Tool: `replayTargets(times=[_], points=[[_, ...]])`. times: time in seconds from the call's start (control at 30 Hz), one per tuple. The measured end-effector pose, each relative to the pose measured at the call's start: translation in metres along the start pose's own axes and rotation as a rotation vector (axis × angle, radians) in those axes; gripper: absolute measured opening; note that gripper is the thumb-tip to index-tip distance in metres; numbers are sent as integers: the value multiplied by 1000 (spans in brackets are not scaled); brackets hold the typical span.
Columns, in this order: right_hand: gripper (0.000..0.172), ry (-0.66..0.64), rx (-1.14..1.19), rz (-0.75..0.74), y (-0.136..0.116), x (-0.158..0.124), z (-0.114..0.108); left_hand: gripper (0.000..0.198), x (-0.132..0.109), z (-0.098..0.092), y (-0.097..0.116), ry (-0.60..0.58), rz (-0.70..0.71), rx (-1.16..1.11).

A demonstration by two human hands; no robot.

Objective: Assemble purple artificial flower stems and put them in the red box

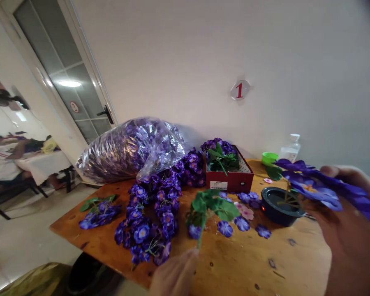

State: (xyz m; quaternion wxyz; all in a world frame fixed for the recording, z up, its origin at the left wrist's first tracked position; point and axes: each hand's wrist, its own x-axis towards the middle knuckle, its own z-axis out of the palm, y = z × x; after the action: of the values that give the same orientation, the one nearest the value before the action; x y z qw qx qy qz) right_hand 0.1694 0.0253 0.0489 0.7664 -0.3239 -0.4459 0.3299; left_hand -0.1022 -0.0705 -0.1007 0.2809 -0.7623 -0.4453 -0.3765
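My left hand [175, 273], closed at the bottom of the view, pinches the green stem of an artificial leaf sprig [214, 205]. At the right, my right hand [336, 230] is wrapped round a bunch of purple artificial flowers [311, 185]; its fingers are partly hidden behind the petals. The lower end of that bunch is over or in a small dark round pot [280, 220] with a lit red light, and I cannot tell whether it touches the contents. Loose purple blossoms [225, 228] and pink ones [245, 210] lie between the hands.
A heap of purple flowers [142, 230] spreads over the wooden table [240, 263], before a clear plastic bag [111, 156] full of flowers. Behind stand a red box [230, 181], a green bowl [269, 158] and a bottle [294, 144]. Another person [3, 164] sits far left.
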Motion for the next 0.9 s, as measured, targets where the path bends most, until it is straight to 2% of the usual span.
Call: replayTargets(times=[0.1,0.17,0.23,0.3,0.33,0.4,0.43,0.5,0.57,0.63,0.7,0.83,0.9], points=[[26,2,43,-39,1,3,-5,30,-12,46,23,-66,57,-109],[26,-45,45,-32,4,6,-10,20,-18,63,28,-131,45,-147],[27,-100,44,13,7,8,-10,22,-11,64,28,-237,27,-244],[24,-182,46,92,10,6,-4,39,13,52,26,-357,-39,-410],[22,-226,40,136,11,3,1,39,32,43,25,-411,-85,-506],[19,-313,22,222,16,-2,15,37,75,27,27,-403,-292,-617],[20,-332,23,254,19,-5,21,40,98,22,30,-408,-345,-689],[22,-312,56,270,24,-8,30,32,136,19,38,-399,-400,-824],[21,-247,87,234,27,-8,34,25,161,24,47,-337,-421,-933],[20,-191,74,196,28,-6,31,28,175,34,52,-279,-417,-961],[21,-190,63,178,28,-2,26,29,182,42,52,-224,-386,-918],[24,-273,106,200,25,2,18,25,189,55,41,-149,-321,-956],[34,-392,144,247,24,4,16,31,192,60,34,-57,-389,-1100]])
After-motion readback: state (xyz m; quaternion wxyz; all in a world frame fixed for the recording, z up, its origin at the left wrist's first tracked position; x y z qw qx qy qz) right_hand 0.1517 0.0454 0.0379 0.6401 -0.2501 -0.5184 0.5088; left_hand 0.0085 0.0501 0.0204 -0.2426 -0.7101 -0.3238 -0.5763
